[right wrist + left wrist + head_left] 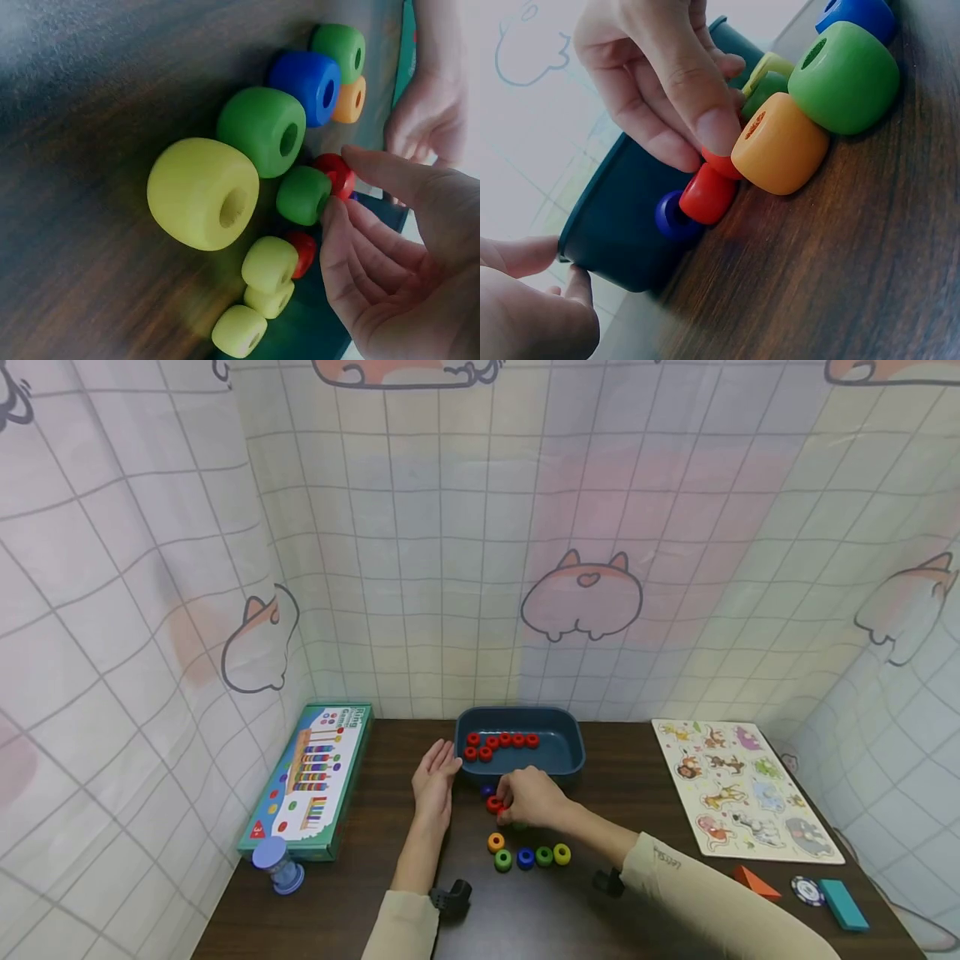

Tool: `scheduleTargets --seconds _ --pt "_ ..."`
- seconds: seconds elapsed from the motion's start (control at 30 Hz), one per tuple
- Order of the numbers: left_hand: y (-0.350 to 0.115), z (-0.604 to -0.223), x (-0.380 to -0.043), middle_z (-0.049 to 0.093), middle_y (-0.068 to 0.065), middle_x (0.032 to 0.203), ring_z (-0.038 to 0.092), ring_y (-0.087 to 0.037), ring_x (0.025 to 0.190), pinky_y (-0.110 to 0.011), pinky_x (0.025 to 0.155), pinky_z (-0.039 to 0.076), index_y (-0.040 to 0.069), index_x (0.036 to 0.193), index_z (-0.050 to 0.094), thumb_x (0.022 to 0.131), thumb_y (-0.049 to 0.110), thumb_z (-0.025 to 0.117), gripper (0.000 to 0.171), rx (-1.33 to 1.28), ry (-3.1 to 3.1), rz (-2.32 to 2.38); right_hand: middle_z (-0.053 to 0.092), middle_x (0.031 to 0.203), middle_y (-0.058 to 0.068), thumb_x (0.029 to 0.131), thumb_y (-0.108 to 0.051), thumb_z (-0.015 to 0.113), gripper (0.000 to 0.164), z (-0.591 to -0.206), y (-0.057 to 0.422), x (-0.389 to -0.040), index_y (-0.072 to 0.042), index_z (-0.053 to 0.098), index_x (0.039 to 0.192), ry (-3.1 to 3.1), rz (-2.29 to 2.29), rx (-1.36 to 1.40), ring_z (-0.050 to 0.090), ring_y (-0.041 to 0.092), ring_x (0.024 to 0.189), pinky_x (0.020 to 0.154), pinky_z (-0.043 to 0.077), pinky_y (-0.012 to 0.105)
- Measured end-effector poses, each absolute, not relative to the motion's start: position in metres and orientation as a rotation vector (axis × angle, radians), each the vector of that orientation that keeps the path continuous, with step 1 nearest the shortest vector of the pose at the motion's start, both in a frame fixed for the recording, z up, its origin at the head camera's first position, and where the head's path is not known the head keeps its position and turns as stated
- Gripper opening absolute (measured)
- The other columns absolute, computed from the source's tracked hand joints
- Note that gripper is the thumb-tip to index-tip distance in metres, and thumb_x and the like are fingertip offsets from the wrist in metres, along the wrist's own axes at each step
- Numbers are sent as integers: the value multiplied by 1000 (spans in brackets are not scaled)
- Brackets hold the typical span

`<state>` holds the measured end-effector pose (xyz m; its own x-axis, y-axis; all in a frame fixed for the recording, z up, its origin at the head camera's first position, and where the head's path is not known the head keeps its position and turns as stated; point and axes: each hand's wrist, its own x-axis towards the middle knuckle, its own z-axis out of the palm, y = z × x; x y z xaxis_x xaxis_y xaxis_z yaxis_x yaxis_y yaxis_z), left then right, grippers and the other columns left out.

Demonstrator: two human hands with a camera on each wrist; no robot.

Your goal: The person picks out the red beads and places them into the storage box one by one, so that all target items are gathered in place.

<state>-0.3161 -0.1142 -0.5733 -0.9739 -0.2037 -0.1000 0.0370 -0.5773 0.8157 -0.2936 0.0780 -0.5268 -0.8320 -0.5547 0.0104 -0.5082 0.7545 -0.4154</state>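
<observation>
Two words, "Ring" and "Game", are showing on the printed game box [315, 777], which is lying near the left edge of the table [360, 877] (its smaller print is coming out too tiny to read). Dark lettering, also illegible, is running along the right sleeve [712, 885]. The right hand [534, 797] is pinching a red bead [337, 169] between thumb and fingers, just in front of the near edge of the blue tray [558, 750]. Apart from it, the left hand [432, 783] is extending its fingers nearly straight and touching the tray's left side. More red beads [506, 734] are lying inside the tray. Orange [787, 154], green [851, 86], blue [296, 82] and yellow beads [187, 195] are sitting in front. An animal puzzle board [745, 783] is lying by the table's right edge.
</observation>
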Motion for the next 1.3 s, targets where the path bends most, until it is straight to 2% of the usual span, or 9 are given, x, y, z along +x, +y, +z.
scheduleTargets --seconds 0.33,0.47,0.63,0.8,0.9,1.0,1.17,1.3 --pt "-115 -575 -320 42 -23 148 45 -26 135 -28 103 46 2 142 45 88 -12 60 58 255 -1338 -2662 59 64 -13 68 -22 86 21 -522 81 -294 -15 70 79 2787 -531 -864 55 4 57 53 48 23" --pt "-114 -575 -320 40 -24 149 44 -26 136 -27 102 46 2 143 43 88 -13 59 59 251 -1338 -2668 62 68 -13 69 -14 84 18 -515 86 -293 -15 73 84 2707 -610 -833 57 6 62 54 50 24" --pt "-114 -577 -319 40 -26 149 44 -27 136 -27 101 47 0 143 43 88 -14 59 59 253 -1336 -2670 69 75 -13 68 -8 82 22 -505 91 -295 -21 78 84 2590 -805 -792 59 8 65 53 50 26" --pt "-115 -576 -319 40 -25 149 44 -27 136 -28 103 45 1 143 44 88 -14 58 58 263 -1329 -2673 73 83 -12 74 -20 85 15 -500 93 -301 -22 80 88 2531 -999 -756 65 13 74 60 55 32" --pt "-115 -576 -319 40 -24 149 42 -28 137 -30 105 43 2 143 43 88 -15 57 58 269 -1323 -2682 75 82 -5 80 -29 82 12 -499 93 -303 -21 80 89 2495 -1114 -690 71 22 76 65 58 43" --pt "-114 -576 -318 39 -24 149 42 -28 137 -31 106 42 1 143 43 89 -15 57 59 275 -1325 -2685 75 83 2 82 -27 80 13 -497 93 -305 -16 79 90 2475 -1229 -607 72 31 75 68 58 51" --pt "-113 -575 -317 40 -24 149 46 -25 135 -31 106 43 2 142 44 88 -14 59 59 287 -1332 -2682 74 90 6 80 -13 81 20 -490 91 -315 -8 75 98 2438 -1389 -460 72 31 78 72 60 47" --pt "-114 -574 -317 41 -24 149 44 -27 136 -31 105 44 2 142 44 88 -13 59 59 285 -1335 -2677 74 90 7 81 -9 80 21 -482 88 -333 -2 74 100 2392 -1461 -344 73 28 80 75 60 43"
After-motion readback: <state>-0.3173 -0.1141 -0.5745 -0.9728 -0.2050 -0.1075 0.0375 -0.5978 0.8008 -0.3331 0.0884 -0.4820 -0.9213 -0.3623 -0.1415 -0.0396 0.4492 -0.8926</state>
